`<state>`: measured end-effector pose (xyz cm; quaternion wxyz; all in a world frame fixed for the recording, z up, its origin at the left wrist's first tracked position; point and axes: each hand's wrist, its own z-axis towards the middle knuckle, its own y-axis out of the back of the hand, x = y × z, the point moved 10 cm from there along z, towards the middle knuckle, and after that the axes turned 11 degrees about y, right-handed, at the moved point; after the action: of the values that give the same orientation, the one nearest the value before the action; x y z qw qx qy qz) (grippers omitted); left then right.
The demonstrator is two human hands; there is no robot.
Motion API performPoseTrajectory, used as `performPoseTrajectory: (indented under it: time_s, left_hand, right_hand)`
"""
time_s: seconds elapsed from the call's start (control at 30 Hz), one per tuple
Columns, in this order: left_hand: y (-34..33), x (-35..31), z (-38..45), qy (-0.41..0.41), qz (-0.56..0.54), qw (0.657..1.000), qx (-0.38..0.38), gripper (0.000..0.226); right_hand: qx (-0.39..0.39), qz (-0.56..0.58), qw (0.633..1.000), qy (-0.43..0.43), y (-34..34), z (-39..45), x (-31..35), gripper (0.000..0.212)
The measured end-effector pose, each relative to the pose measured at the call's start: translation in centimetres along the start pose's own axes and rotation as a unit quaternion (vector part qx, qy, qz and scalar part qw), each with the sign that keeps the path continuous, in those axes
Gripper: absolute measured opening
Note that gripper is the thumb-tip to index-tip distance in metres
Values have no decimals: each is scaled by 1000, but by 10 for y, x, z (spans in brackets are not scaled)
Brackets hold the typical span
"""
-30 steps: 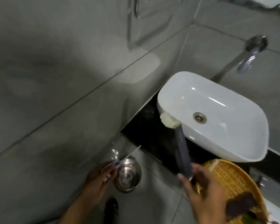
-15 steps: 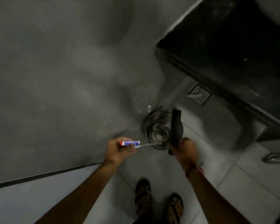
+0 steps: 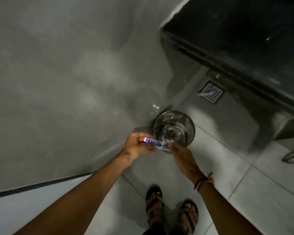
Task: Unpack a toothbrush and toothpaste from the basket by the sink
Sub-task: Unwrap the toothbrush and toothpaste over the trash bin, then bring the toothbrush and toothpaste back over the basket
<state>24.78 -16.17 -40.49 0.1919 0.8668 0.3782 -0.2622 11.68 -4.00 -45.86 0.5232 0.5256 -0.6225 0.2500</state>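
Note:
A small white and blue toothpaste tube [image 3: 152, 141] with a red cap lies crosswise in my left hand [image 3: 136, 146], which grips its capped end. My right hand [image 3: 182, 155] meets the tube's other end, fingertips pinched on it where a bit of clear wrapping shows. Both hands hover just in front of a round steel mesh bin [image 3: 192, 126] on the floor. Something pale lies inside the bin. No toothbrush, basket or sink is in view.
The bin stands against a grey tiled wall [image 3: 75, 73]. A black counter edge [image 3: 244, 39] overhangs at upper right, with a square floor drain [image 3: 211, 92] under it. My sandalled feet [image 3: 154, 200] stand on the tiles below. A metal fitting [image 3: 292, 156] pokes in at right.
My view dropped from the sink to the floor bin. The long dark box that my right hand held is gone from it, and that hand has come over to the tube's end.

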Motion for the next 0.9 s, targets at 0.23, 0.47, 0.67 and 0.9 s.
performPoseTrajectory:
  time_s: [0.23,0.47,0.67,0.9]
  left_hand:
    - [3,-122,-85,-123,95,987,-43,20]
    - [5,-270,-187,-221,78,970,-57,19]
    - [-53,-340,-254,-248,46,961,115,44]
    - [-183,-359,-301,-231,156,933,229,28]
  right_hand:
    - [-27,-47,998,19,51,-58,96,23]
    - [-130,-17,990,51,126,-121,230,23]
    - [-262,63,958,97,189,-186,312,27]
    - [-409,200,889,52,283,-242,314,18]
